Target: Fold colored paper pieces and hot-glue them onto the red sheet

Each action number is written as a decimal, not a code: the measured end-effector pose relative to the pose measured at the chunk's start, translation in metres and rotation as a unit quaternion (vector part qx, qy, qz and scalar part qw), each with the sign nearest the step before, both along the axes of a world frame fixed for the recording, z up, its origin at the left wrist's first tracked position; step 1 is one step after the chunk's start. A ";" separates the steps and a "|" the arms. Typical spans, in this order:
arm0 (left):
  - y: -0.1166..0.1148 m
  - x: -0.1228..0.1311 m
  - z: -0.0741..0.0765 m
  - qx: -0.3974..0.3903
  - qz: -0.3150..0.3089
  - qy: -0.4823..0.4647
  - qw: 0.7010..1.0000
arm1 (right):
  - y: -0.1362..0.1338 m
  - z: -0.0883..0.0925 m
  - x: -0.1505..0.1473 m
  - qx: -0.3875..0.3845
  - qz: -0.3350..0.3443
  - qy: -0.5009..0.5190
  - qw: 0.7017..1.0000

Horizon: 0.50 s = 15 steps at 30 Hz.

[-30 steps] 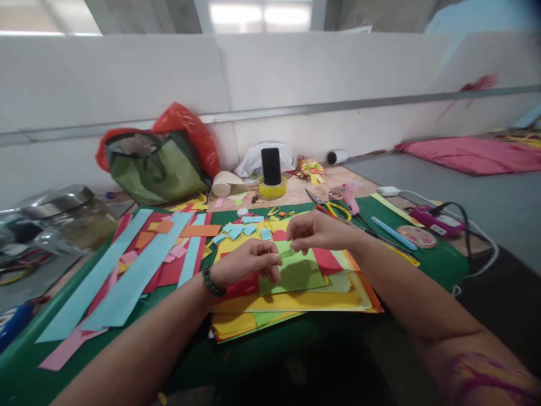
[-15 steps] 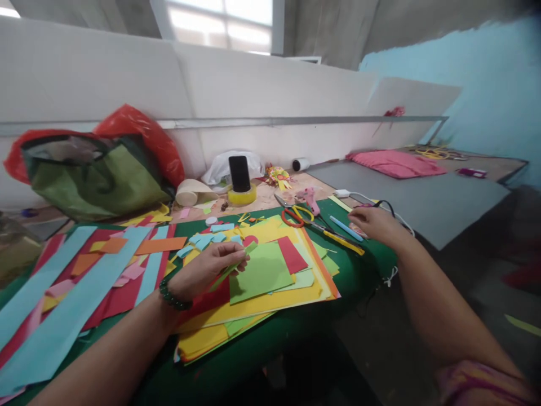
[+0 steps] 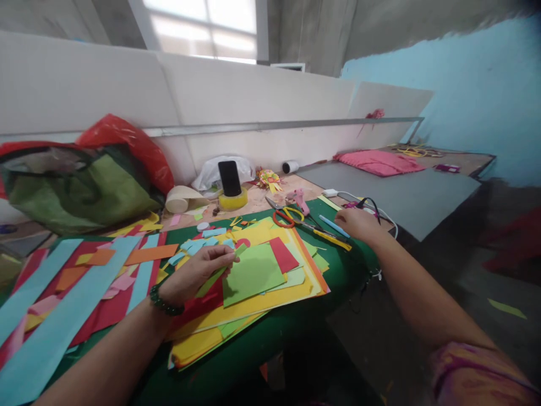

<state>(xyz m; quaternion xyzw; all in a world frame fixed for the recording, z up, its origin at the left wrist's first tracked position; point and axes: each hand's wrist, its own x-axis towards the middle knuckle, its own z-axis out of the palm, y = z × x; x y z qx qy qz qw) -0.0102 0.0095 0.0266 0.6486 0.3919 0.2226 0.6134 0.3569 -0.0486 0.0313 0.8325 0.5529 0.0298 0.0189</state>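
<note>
Seemingly midway, with pale-blue paper rectangles cut; pinching uncut narrow green paper strip in left hand; with right hand curled, grip hidden.

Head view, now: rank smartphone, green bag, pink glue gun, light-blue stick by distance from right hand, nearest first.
1. Light-blue stick: right beside the right hand, on its left.
2. Pink glue gun: farther left, toward the back.
3. Smartphone: left of the glue gun, propped at the yellow tape roll.
4. Green bag: far left.
</note>
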 end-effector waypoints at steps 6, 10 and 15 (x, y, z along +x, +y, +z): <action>0.000 0.001 0.000 0.003 0.004 -0.007 1.000 | 0.004 -0.005 -0.025 -0.009 0.070 0.032 0.997; 0.000 0.001 -0.001 0.012 -0.003 -0.012 1.000 | 0.005 -0.006 -0.043 -0.014 0.079 0.020 0.997; 0.002 0.000 -0.003 0.041 -0.007 -0.010 0.999 | 0.009 -0.008 -0.053 -0.019 0.109 -0.009 0.994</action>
